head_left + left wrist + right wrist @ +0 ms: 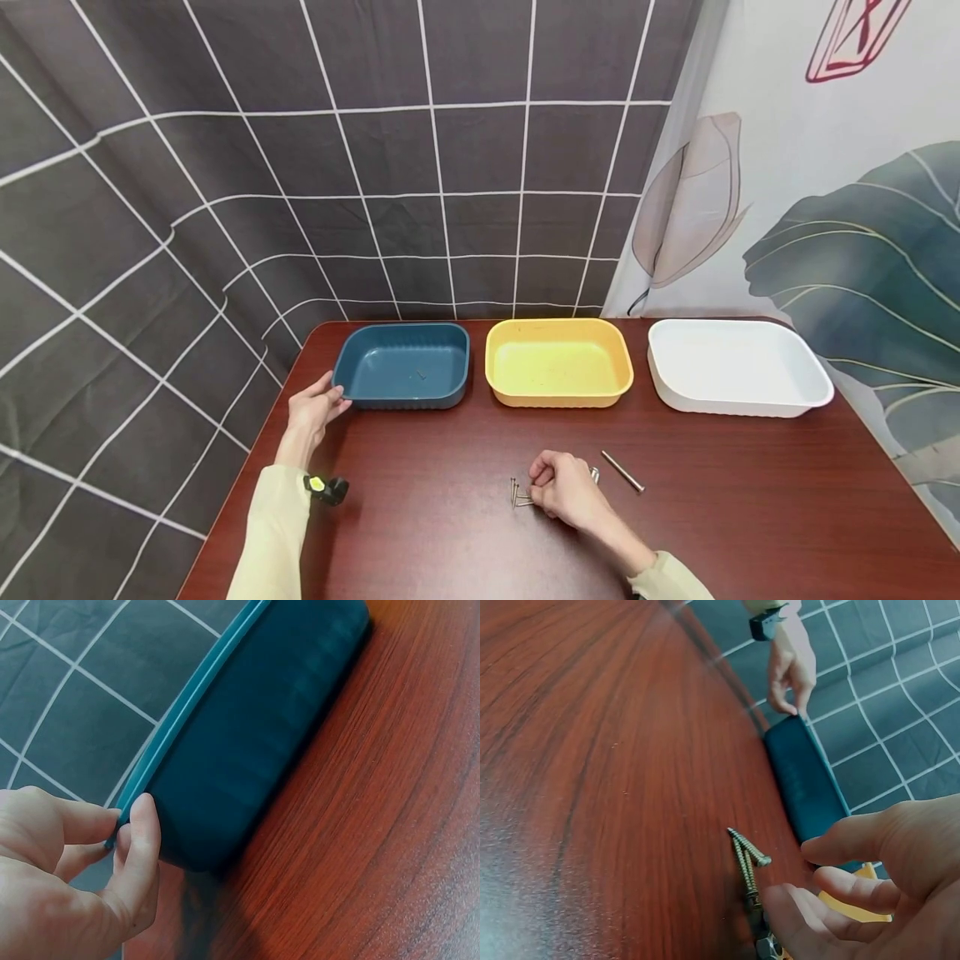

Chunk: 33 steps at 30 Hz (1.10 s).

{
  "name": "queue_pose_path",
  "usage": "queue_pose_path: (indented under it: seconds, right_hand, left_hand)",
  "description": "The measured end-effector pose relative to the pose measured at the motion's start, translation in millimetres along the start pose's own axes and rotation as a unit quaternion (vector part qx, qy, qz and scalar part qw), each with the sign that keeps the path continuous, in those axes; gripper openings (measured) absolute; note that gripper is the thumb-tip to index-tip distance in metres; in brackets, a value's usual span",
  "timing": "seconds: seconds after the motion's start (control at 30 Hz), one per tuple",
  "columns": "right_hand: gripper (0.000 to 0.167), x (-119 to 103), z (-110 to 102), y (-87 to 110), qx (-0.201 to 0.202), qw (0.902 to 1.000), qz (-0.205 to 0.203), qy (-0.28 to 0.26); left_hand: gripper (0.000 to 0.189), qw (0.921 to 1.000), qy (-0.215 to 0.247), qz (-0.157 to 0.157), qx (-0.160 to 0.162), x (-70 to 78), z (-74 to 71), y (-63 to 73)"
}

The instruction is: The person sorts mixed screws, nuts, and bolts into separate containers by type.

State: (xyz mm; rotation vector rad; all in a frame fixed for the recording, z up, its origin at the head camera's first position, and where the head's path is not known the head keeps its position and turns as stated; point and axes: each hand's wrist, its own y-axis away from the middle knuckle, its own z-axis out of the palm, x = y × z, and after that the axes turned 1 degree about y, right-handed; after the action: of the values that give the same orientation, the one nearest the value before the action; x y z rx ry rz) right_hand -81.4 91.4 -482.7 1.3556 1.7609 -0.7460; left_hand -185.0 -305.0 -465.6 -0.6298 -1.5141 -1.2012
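Down at the near side of the tabletop (420, 517), here's the right hand (567, 493), fingers bent over a little cluster of screws (514, 493), though whether they're clamped on one I can't tell, with a long bolt (622, 472) lying just beyond it to the right. Farther out, the left hand (311, 414) pinches the corner rim of the blue tray (408, 402), a tiny piece (421, 374) inside, and alongside sit the yellow tray (558, 400) and white tray (738, 407), before a dark gridded curtain (480, 158)!
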Motion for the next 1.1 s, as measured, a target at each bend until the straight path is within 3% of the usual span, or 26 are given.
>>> queue_pose_path:
  seconds: [0.17,0.67,1.1]
  right_hand:
    - [0.020,2.7,2.3,3.6,0.008,0.9982,-0.024,0.055]
    - [0.028,5.2,11.6,10.5,0.024,0.9898,-0.070,0.122]
    - [0.025,3.8,25.9,18.3,0.062,0.9625,-0.107,0.241]
  left_hand:
    - [0.059,0.9999,0.006,-0.008,-0.004,2.6,0.8,1.0]
    - [0.059,1.0000,0.007,-0.007,0.000,1.5,0.9,2.3]
    - [0.058,0.9999,0.010,-0.003,-0.003,1.1,0.4,2.0]
